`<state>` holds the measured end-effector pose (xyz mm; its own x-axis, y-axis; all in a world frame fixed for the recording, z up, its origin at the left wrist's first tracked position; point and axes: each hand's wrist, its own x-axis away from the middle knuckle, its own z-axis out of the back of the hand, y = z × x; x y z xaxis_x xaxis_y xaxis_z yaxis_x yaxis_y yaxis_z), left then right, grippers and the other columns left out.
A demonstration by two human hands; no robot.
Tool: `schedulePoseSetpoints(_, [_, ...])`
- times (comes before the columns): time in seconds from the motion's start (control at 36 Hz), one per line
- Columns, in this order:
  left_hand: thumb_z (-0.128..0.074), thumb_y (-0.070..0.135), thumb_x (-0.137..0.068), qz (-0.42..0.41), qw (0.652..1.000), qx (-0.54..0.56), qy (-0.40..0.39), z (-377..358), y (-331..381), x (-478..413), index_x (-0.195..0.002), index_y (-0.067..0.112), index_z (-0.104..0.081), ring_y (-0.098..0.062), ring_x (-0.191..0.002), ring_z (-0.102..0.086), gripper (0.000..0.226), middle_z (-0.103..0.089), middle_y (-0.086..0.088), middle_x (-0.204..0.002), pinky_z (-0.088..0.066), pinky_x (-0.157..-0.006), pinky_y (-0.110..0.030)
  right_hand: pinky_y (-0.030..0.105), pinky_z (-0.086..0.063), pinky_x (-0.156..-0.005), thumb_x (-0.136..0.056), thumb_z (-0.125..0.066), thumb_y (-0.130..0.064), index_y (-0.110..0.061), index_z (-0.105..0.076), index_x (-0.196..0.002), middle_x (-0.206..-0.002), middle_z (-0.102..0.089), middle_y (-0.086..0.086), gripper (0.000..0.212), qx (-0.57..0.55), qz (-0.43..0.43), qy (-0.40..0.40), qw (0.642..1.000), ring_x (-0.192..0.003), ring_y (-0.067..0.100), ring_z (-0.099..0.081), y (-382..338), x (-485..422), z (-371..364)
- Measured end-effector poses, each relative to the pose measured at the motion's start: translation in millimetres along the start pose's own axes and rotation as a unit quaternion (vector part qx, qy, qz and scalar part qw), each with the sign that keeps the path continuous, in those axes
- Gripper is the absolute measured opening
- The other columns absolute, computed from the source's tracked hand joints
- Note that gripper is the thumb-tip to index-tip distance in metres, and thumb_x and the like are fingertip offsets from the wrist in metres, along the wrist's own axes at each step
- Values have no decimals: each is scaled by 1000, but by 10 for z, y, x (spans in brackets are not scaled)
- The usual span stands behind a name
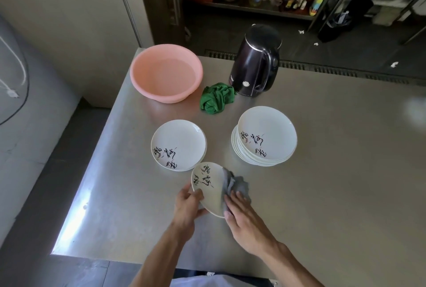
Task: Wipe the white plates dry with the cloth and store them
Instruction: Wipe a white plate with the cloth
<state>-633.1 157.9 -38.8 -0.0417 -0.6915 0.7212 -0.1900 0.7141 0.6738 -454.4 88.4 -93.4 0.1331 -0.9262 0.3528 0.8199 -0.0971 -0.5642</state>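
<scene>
left hand grips tilted plate at near rim; right hand presses cloth flat on right edge. small stack just beyond, left side.

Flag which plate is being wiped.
The tilted plate nearest the camera: left hand holds its rim, right hand presses the grey cloth on it. The others lie flat in a left stack and a right stack on the table.

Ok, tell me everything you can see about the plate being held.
The held plate is round, white and glossy like ceramic, with black brush lettering on its face. It is tilted above the steel table. The left hand grips its near rim; the right hand presses a grey cloth against its right side.
</scene>
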Motion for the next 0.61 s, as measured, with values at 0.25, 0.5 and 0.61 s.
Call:
schedulePoseSetpoints(0.25, [-43,-6,-89,-12,1000,-2,9,-126,-17,-4,-116,15,-69,-37,-102,-70,44,-75,-15,-107,-62,-66,-40,14,-19,-117,-85,-60,-64,-32,-19,-159,-154,-24,-21,90,-147,-7,22,989,-145,-6,-12,-74,16,133])
schedulePoseSetpoints(0.5, [-43,-3,-86,-19,1000,-13,-20,-123,-108,-49,-118,20,-69,-32,-101,-74,47,-76,-12,-109,-62,-71,-41,23,-44,-105,-89,-71,-20,-21,-51,-142,-126,-43,-4,57,-97,99,96,986,-121,11,-49,-238,-54,-30])
schedulePoseSetpoints(0.61, [-54,21,-83,-27,998,7,-58,-60,-127,-94,-125,22,-68,-36,-108,-71,44,-75,-14,-115,-62,-79,-44,18,-45,-99,-90,-71,-18,-26,-64,-119,-127,-60,-12,31,-92,108,174,975,-114,5,-59,-332,-94,71])
